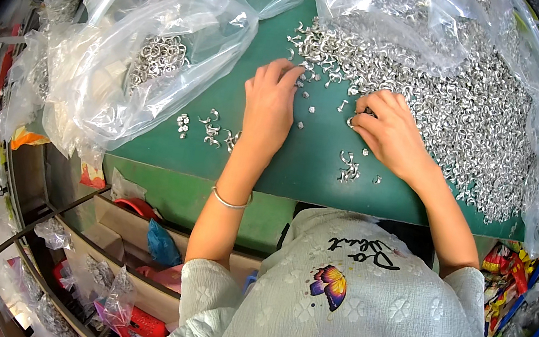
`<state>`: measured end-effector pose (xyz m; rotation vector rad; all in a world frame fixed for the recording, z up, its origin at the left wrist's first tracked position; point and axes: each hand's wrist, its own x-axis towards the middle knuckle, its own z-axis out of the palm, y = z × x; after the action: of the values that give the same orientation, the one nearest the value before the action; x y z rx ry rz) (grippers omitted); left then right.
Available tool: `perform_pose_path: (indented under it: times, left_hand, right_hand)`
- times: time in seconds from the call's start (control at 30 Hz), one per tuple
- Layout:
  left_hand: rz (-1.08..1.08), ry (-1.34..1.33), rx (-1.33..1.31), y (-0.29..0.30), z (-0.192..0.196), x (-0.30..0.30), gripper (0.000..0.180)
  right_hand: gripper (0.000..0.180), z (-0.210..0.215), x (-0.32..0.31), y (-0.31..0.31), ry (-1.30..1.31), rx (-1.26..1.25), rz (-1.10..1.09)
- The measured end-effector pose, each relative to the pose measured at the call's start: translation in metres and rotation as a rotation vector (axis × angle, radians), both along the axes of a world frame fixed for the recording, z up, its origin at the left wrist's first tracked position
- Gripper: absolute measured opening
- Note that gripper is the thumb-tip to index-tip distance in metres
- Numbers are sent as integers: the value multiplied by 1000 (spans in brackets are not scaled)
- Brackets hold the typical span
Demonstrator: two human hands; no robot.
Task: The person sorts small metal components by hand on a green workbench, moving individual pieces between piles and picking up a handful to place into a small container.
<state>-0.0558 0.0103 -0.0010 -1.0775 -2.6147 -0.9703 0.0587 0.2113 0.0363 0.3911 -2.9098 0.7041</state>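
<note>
Shirt point(358, 319) nearest, the left hand point(271, 100) is curling over parts point(308, 76) beside the pile point(481, 129) on the bench point(301, 166), grip unclear, while the right hand point(392, 130) is pinching a part point(350, 121), light pinches likely preventing scatter.

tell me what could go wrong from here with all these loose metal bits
The left forearm passes right beside some curved metal pieces, so it might brush them off the green table. The right hand is close to the large heap of metal pieces; a nudge could perhaps send some sliding into the small cluster nearer the edge.
</note>
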Motion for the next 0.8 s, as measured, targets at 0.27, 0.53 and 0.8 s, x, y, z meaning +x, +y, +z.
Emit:
perform_pose_path:
  times: [0.27, 0.53, 0.8]
  left_hand:
    - [109, -252, 18, -17, 25, 64, 24]
    - [370, -163, 3, -37, 17, 99, 31]
    - [375, 6, -355, -45, -12, 64, 42]
  right_hand:
    - [6, -5, -17, -31, 80, -204, 4]
    - [7, -31, -79, -74, 195, -356, 134]
    - [41, -28, -61, -37, 115, 144, 9]
